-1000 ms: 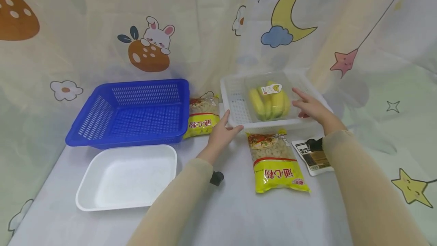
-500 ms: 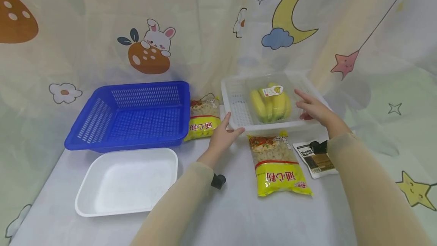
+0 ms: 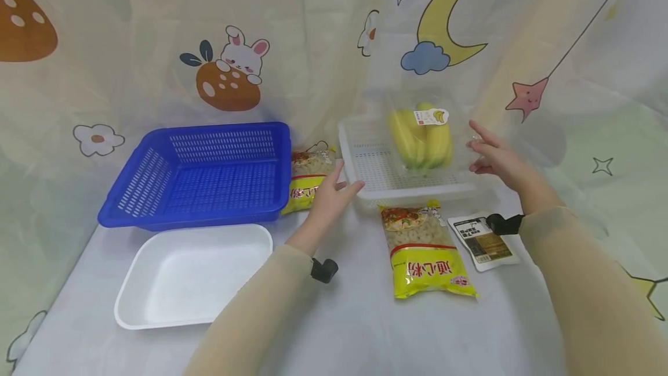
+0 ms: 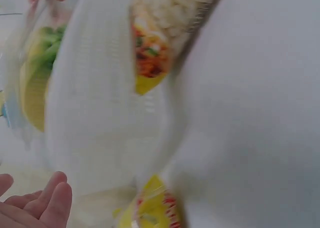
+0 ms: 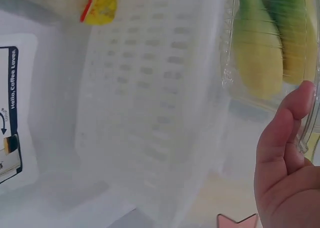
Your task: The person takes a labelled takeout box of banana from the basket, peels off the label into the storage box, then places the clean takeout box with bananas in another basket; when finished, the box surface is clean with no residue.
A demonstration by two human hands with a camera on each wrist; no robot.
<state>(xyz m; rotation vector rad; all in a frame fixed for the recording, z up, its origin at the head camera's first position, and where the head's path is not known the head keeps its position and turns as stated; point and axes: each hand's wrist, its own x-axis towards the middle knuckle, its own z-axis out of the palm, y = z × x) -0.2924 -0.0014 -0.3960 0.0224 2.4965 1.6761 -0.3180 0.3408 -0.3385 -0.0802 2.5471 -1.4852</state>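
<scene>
Clear plastic box (image 3: 421,117) of yellow bananas (image 3: 439,145) lifted from inside the white perforated plastic basket (image 3: 412,193) to above it.
The right hand (image 3: 500,158) pinches its edge; the left hand (image 3: 327,199), thumb spread wide from fingers, has eased back beside the basket's corner.

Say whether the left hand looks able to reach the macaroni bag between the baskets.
Likely yes: the left hand holds nothing and is close to the macaroni bag. The blue basket and white basket flank it, but its near end looks free.
</scene>
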